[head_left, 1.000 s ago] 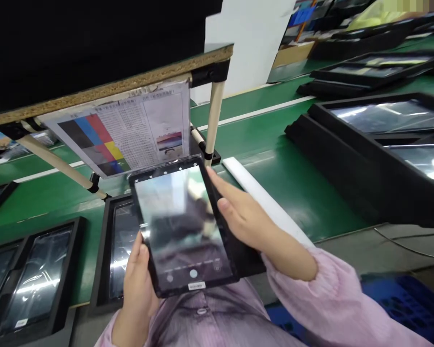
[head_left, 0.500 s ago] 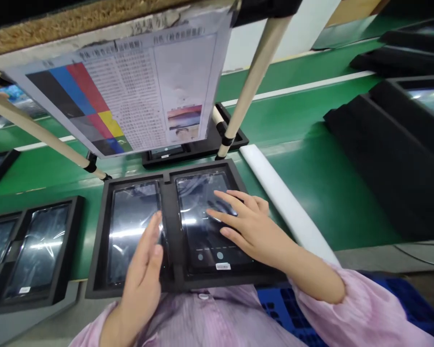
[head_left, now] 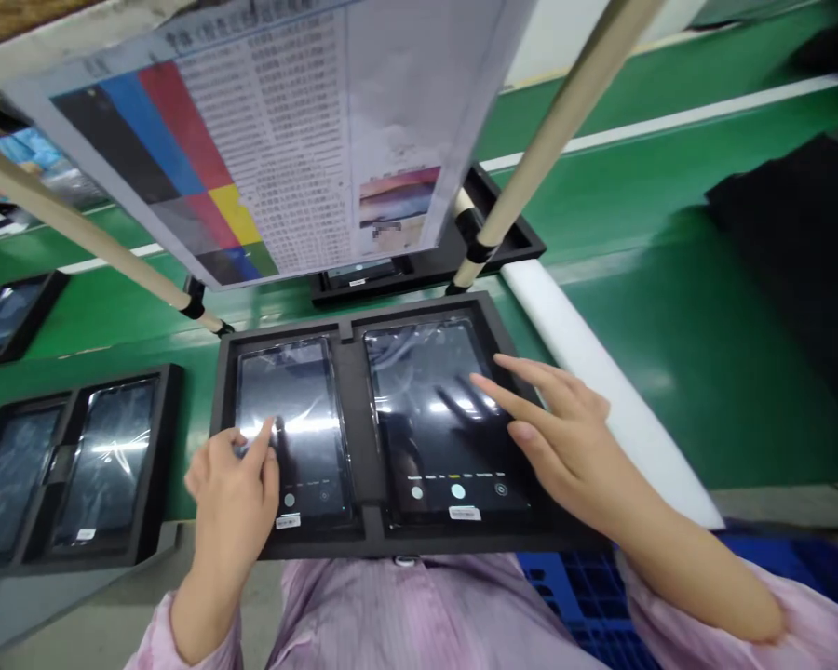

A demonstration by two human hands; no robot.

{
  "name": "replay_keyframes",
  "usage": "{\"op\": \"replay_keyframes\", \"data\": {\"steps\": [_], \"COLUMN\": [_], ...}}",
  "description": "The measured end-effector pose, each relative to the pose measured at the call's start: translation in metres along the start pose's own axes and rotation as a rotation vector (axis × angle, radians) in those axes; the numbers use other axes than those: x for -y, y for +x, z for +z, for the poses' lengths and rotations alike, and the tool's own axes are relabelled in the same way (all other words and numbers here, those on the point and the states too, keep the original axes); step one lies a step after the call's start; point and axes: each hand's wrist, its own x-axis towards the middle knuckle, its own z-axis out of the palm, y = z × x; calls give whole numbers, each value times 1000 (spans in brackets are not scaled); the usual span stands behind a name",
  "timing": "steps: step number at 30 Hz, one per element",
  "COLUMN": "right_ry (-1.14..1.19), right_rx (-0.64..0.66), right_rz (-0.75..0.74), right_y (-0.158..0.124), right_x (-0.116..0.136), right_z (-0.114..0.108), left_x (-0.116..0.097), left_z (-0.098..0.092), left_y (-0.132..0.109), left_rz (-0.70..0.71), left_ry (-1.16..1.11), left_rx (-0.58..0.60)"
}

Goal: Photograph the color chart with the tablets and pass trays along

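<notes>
Two tablets lie side by side in a black foam tray (head_left: 353, 400) in front of me. The left tablet (head_left: 300, 381) has a dark screen with small camera-style icons near its lower end. My left hand (head_left: 234, 489) is over its left side, index finger stretched toward the screen and the other fingers partly curled; whether the fingertip touches is unclear. The right tablet (head_left: 425, 419) shows similar icons, a round button and a white label below. Above its right edge, my right hand (head_left: 565, 419) hovers with fingers spread, holding nothing.
A second black tray (head_left: 171, 447) with tablets stands at the left. A white foam strip (head_left: 607, 391) lies right of my tray on the green bench (head_left: 642, 335). A printed colour chart sheet (head_left: 286, 140) hangs ahead between beige poles (head_left: 559, 140). Black sheets (head_left: 803, 242) lie far right.
My left hand has gone from upright beside the left tablet to pointing over it, where icons now show. My right hand has shifted right, off the right tablet's middle. The view has moved slightly.
</notes>
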Motion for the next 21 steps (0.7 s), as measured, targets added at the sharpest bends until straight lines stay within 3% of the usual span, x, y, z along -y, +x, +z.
{"op": "replay_keyframes", "data": {"steps": [4, 10, 14, 18, 21], "right_ry": [-102, -120, -59, -79, 12], "right_rx": [-11, 2, -128, -282, -326], "right_rz": [30, 28, 6, 151, 277], "right_y": [-12, -12, -10, -8, 11], "right_x": [5, 8, 6, -14, -46], "right_z": [1, 6, 1, -17, -23], "left_x": [5, -9, -19, -31, -40], "left_z": [-5, -5, -2, 0, 1], "left_y": [-3, -5, -4, -1, 2], "left_rz": [27, 108, 149, 158, 168], "left_ry": [-130, -146, -110, -63, -6], "left_rx": [-112, -41, 3, 30, 29]}}
